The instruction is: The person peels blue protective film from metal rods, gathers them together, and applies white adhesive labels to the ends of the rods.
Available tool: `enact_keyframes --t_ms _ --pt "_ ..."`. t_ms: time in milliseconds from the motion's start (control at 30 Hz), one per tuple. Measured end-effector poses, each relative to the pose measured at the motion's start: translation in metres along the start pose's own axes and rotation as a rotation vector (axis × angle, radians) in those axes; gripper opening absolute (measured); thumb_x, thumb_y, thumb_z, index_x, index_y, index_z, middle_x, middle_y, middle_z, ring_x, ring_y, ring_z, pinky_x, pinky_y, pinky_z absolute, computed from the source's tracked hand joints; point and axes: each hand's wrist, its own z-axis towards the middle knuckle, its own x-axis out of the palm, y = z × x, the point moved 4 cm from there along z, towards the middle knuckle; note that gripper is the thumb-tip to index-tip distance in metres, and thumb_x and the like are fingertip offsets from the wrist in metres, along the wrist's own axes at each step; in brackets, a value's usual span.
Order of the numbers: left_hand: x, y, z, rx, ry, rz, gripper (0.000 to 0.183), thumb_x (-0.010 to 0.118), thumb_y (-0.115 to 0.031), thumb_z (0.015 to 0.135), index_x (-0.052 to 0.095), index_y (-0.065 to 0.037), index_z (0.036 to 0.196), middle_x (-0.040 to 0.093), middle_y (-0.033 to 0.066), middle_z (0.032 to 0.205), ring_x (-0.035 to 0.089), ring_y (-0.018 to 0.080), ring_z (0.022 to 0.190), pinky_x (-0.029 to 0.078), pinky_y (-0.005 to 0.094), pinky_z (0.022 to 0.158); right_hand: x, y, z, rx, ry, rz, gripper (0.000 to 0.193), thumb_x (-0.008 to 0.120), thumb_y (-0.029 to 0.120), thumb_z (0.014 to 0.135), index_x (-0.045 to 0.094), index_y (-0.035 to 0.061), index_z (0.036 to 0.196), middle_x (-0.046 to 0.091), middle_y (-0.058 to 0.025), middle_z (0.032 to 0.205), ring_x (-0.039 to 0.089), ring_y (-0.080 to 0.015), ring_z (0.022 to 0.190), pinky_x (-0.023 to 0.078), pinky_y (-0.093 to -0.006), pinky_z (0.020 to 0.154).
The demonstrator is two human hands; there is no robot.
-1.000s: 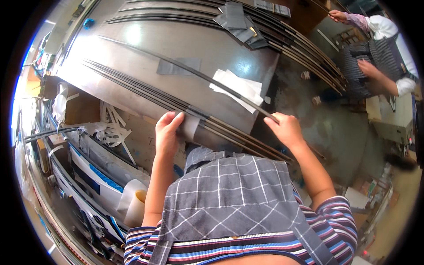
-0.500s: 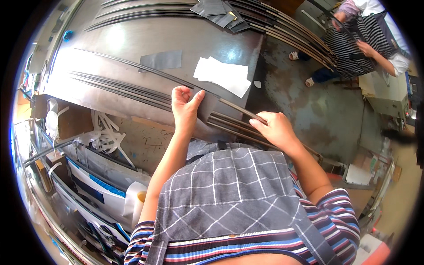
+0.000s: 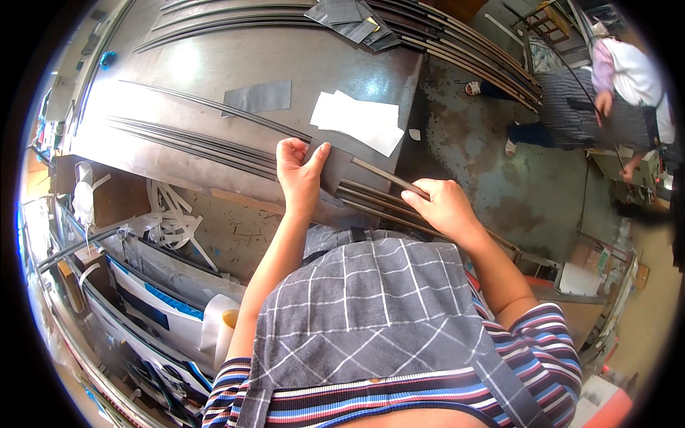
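The smooth, glossy grey worktop (image 3: 193, 128) has a long, slender, dark rod (image 3: 378, 172) slanting across it and past its right end, with similar rods (image 3: 214, 151) lying side by side along its near edge. Flat white papers (image 3: 364, 118) overlap near that right end, beyond which the right hand (image 3: 446, 203) curls round the rod. Above the near edge, the left hand (image 3: 300, 171), fingers folded, thumb raised, pinches a matte grey sheet (image 3: 335, 171) overlapping the rod
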Motion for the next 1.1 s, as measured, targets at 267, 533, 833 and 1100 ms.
enact_keyframes --t_ms 267,533,833,1100 --pt "-0.007 0.004 0.001 0.029 -0.044 0.139 0.035 0.079 -0.012 0.077 0.046 -0.008 0.086 0.044 -0.0042 0.079 0.042 0.0048 0.07 0.039 0.0184 0.063 0.001 0.004 0.001 -0.01 -0.002 0.016 0.029 0.064 0.029 0.087 0.063 0.0017 0.077 0.05 -0.0156 0.057 0.047 -0.0256 0.049 0.038 -0.0364 0.05" --pt "0.041 -0.067 0.002 0.8 -0.055 0.885 0.029 0.07 -0.01 0.074 0.057 -0.007 0.1 0.059 0.0106 0.095 0.054 0.0305 0.096 0.039 0.0391 0.091 0.007 0.002 -0.002 0.024 0.05 0.035 0.026 0.064 0.028 0.086 0.067 0.0023 0.086 0.053 -0.0154 0.059 0.049 -0.0253 0.05 0.04 -0.0356 0.051" --pt "0.05 -0.054 0.027 0.552 0.141 0.616 0.014 0.057 -0.02 0.088 0.062 -0.008 0.09 0.063 0.0044 0.093 0.059 0.0183 0.089 0.045 0.033 0.081 0.016 0.003 -0.002 0.044 -0.102 -0.048 0.021 0.065 0.028 0.083 0.067 0.0072 0.086 0.062 -0.0166 0.069 0.061 -0.0362 0.065 0.047 -0.04 0.058" --pt "0.015 -0.023 -0.039 -0.613 0.078 -0.767 0.021 0.047 -0.012 0.096 0.051 -0.003 0.114 0.058 0.0099 0.116 0.052 0.0199 0.115 0.042 0.0406 0.098 0.025 -0.002 -0.009 -0.094 -0.112 -0.079 0.021 0.064 0.023 0.086 0.067 0.0074 0.1 0.065 -0.0103 0.071 0.063 -0.0243 0.06 0.048 -0.0329 0.057"
